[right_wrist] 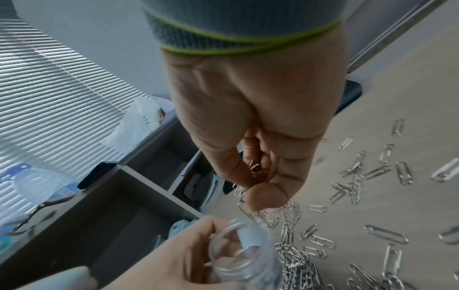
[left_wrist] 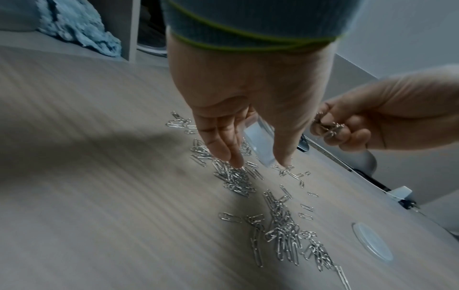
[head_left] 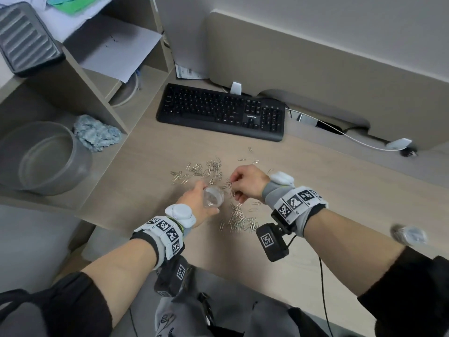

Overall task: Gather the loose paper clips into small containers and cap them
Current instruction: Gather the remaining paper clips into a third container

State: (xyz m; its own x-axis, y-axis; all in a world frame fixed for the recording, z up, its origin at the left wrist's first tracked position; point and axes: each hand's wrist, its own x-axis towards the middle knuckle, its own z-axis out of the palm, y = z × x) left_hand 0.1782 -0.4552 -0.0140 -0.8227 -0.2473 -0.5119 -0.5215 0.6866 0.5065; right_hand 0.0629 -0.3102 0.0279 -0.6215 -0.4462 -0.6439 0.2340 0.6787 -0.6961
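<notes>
My left hand point(head_left: 202, 194) grips a small clear container point(head_left: 213, 197), open mouth up and tilted toward the right hand. In the right wrist view the container point(right_wrist: 238, 251) looks empty. My right hand point(head_left: 239, 184) hovers just right of its mouth and pinches a small bunch of paper clips point(right_wrist: 253, 168) in curled fingers. The left wrist view shows that bunch point(left_wrist: 327, 125) beside the container point(left_wrist: 261, 141). Loose paper clips point(head_left: 206, 169) lie scattered beyond the hands, and another heap point(head_left: 239, 221) lies nearer me.
A black keyboard point(head_left: 221, 110) lies behind the clips. A grey bowl point(head_left: 46, 159) and a blue cloth point(head_left: 97, 133) sit on the left by the shelf unit point(head_left: 116, 98). A blurred small container point(head_left: 409, 234) stands at the right. A clear lid point(left_wrist: 372, 243) lies flat on the desk.
</notes>
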